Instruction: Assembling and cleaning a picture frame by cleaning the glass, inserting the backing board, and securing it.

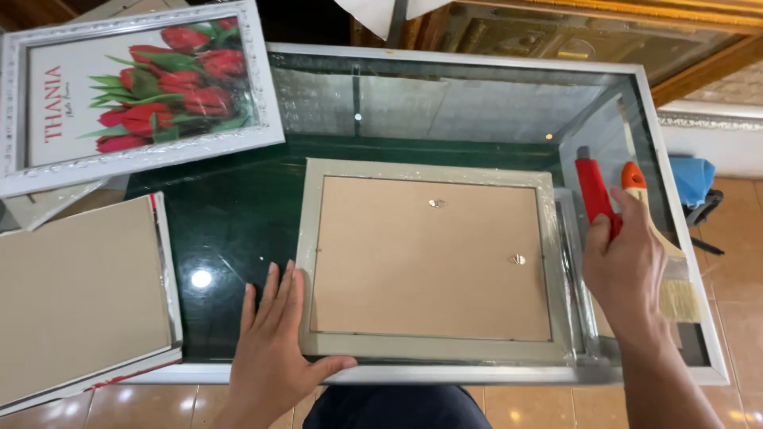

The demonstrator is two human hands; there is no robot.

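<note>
On the glass-topped counter (238, 214) with a silver metal rim there are three picture frames. The first one, a silver rectangular frame lying face down with its brown fibreboard back up (433, 262), is in the middle of the counter, close to the near edge. On this brown back I count two small metal hangers (517, 259), one near the top and one near the right side.

The left hand (274, 345) lies flat on the glass, touching the left edge of this frame; its fingers (272, 295) are straight and close together, holding nothing, and the thumb rests along the bottom rail.

The right hand (628, 262) is at the right side of the frame. Its fingers are closed around one red plastic handle (594, 195); what tool this is I cannot tell. Just beside it lies one paintbrush with an orange-tipped wooden handle and pale bristles (666, 262).

The second frame, white and ornate with a print of red tulips (135, 91), lies face up at the far left corner. The third frame, also with its brown back up (79, 298), lies at the near left and reaches over the counter's edge.
</note>
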